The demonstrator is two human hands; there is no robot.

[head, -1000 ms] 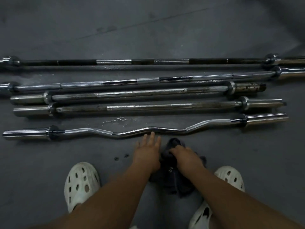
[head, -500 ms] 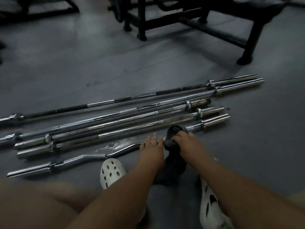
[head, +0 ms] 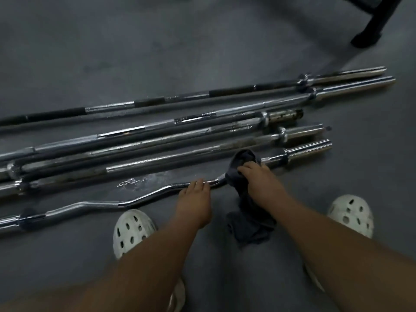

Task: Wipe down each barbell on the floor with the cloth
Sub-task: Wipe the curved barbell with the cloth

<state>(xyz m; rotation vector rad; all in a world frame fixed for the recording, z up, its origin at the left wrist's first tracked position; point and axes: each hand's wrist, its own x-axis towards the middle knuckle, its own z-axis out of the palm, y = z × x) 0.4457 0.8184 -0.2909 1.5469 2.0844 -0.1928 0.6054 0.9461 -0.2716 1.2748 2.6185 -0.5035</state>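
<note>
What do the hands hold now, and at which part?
The right hand grips the dark cloth by its upper end, pressed on the curved barbell near a collar. The left hand holds nothing; its fingers rest on the barbell's middle.

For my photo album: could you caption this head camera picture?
Right hand holds a dark cloth on the curved bar, left hand resting on it, four straight bars beyond.

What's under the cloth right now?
The curl bar runs under the upper part of the cloth, where the right hand grips it. That stretch of bar is hidden. The cloth's tail lies on the floor.
</note>
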